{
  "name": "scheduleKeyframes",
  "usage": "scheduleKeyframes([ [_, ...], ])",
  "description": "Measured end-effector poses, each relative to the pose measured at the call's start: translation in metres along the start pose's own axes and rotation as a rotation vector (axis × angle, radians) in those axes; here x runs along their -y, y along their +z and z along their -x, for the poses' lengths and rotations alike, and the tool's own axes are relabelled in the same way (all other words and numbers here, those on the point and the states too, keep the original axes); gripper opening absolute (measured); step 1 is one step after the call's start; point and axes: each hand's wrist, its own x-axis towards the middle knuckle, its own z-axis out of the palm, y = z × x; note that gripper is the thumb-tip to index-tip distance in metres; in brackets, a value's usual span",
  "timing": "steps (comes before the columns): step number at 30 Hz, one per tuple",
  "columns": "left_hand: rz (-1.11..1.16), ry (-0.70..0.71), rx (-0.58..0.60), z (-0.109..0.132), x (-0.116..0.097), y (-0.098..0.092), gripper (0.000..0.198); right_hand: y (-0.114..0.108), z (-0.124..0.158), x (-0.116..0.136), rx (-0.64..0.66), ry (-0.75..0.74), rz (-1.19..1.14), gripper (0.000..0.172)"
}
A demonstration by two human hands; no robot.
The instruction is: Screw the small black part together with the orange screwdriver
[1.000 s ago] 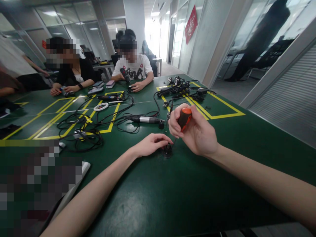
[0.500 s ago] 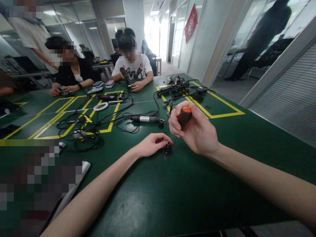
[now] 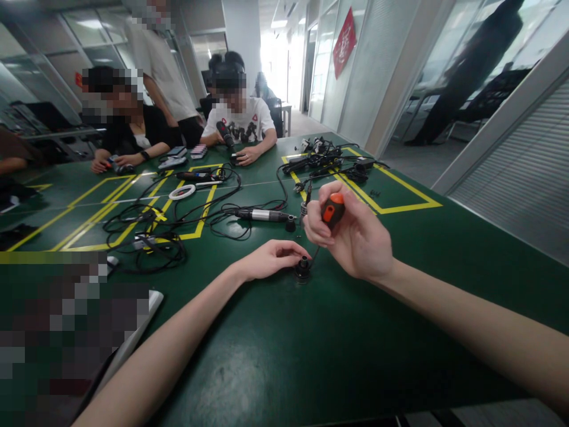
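My right hand [image 3: 351, 231] is closed round the orange-and-black handle of a screwdriver [image 3: 333, 210]. Its thin shaft slants down to the small round black part [image 3: 303, 270] on the green table; whether the tip sits in a screw is too small to tell. With thumb and fingers, my left hand [image 3: 273, 260] grips that part from its left side. The part stands upright, with a short metal tube at its top. Just beyond it are a small black cone-shaped piece [image 3: 290, 223] and a grey-and-black handheld tool [image 3: 264, 215] with a cord.
Coiled black cables [image 3: 146, 243] lie to the left, near a white ring [image 3: 182, 191]. More cables and adapters [image 3: 324, 157] are heaped at the far right inside yellow tape. Two people sit across the table; another stands behind them. A pixelated white-edged object [image 3: 153, 299] is at the near left.
The screwdriver's handle has turned in my right hand, showing another orange patch. My left hand has stayed in place. A standing person in the background has moved right.
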Motion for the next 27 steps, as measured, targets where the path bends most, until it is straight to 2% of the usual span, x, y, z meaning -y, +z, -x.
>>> scheduleKeyframes([
  [7,-0.039,0.03,-0.036,-0.002,0.004,0.004,0.02,0.0,-0.003,0.001,-0.008,0.022,0.022,0.035],
  [14,-0.07,0.058,-0.153,-0.005,0.009,0.011,0.012,0.001,-0.001,0.001,-0.008,0.035,0.04,0.04],
  [20,-0.012,0.005,-0.052,-0.002,0.002,0.003,0.014,0.001,0.0,-0.001,-0.014,0.001,0.015,0.029],
  [27,-0.05,0.022,-0.034,-0.001,0.003,0.003,0.018,0.001,-0.003,0.002,-0.029,0.041,-0.006,0.037],
])
